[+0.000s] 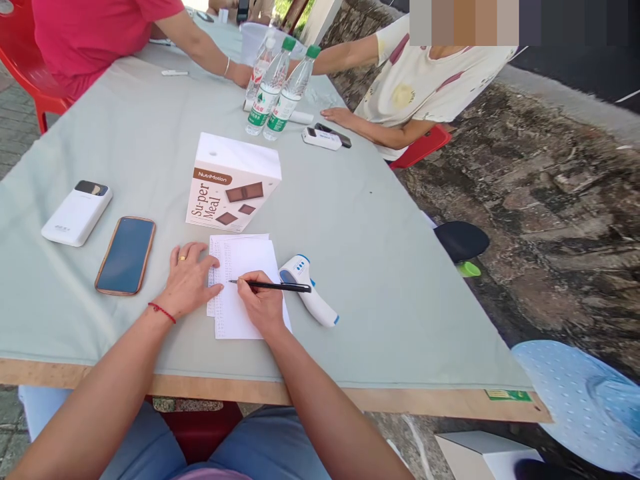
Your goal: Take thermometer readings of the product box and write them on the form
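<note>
near the front edge of the surface (400,300) lies paper (250,257); the right hand (263,307) is clamped on a pen (287,287), tip at the paper, while the left hand (189,280), fingers apart, touches the paper's left edge. a thermometer (314,297) lies beside it.

Left forearm (113,370) and right forearm (320,400) bare on my remote view, angling inward from below. Left hand (189,280) palm down, fingers loosely bent, thumb stretched toward right hand (263,307). I see right hand curled into pinch, hands near but apart.
</note>
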A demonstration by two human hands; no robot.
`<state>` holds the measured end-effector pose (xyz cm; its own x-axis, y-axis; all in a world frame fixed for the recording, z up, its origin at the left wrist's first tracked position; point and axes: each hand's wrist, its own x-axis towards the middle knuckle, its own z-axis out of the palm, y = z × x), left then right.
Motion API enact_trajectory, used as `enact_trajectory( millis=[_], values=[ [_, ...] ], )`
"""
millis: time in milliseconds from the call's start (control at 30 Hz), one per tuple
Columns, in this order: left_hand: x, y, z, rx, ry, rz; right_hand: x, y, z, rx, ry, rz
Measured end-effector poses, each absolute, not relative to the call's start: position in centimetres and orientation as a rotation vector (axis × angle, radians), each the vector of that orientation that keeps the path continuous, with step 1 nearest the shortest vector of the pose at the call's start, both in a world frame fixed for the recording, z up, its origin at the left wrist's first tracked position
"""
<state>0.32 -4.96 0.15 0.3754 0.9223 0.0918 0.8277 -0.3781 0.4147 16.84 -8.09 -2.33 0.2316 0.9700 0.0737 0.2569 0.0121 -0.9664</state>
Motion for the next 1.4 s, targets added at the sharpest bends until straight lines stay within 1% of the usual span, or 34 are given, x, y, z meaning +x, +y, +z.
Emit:
enact_trajectory(
  millis=[1400],
  values=[
    [0.39,-4.89,0.1,2.316,1.548,0.457,16.97,-8.15,-2.18,-1.476,-1.241,0.843]
  ],
)
